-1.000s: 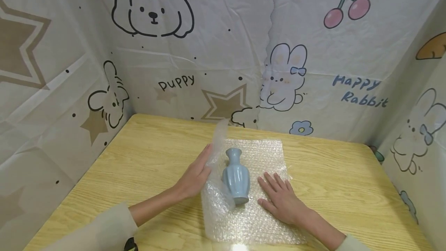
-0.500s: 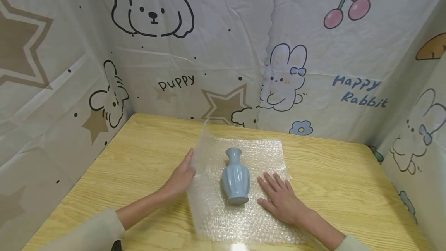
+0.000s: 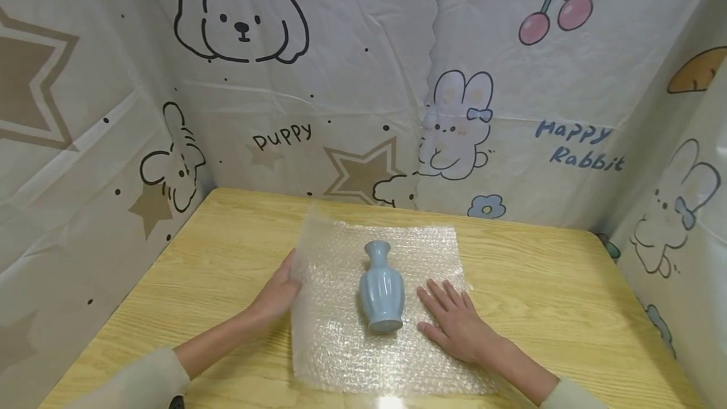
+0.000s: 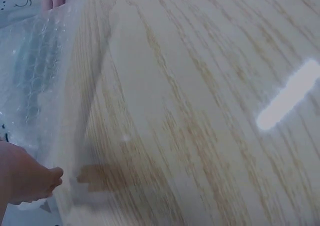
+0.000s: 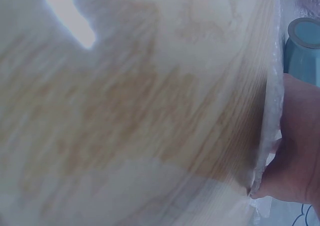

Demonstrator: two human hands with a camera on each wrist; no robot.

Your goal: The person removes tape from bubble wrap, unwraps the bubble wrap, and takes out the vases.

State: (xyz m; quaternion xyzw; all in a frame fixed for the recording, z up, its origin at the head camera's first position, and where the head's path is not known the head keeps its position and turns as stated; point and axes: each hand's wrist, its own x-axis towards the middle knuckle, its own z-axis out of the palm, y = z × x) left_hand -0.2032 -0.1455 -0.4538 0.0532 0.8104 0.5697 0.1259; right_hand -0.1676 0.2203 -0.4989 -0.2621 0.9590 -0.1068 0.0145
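A blue vase (image 3: pixel 382 289) lies on its side in the middle of the bubble wrap (image 3: pixel 335 352), with its thin neck at the far end and its round bottom at the near end. The left hand (image 3: pixel 276 292) pinches the left edge of the wrap, and that edge is up off the table (image 3: pixel 227 238) a bit. The right hand (image 3: pixel 457 324) rests flat on the wrap with its fingers spread, just to the right of the vase and not on it.

The vase could roll, because it is round and no hand holds it. If the left hand pulls up hard or fast, the wrap may tip and push the vase to the right. If the right hand lets go, the whole wrap could slide. The wrap looks thin and slippy, so the edge might slip from the fingers too.

The right hand is in the way on that side, as it pins the wrap there. A cloth with cartoon animals (image 3: pixel 341 81) hangs like a wall past the far edge of the table, and more hangs at the left and right.
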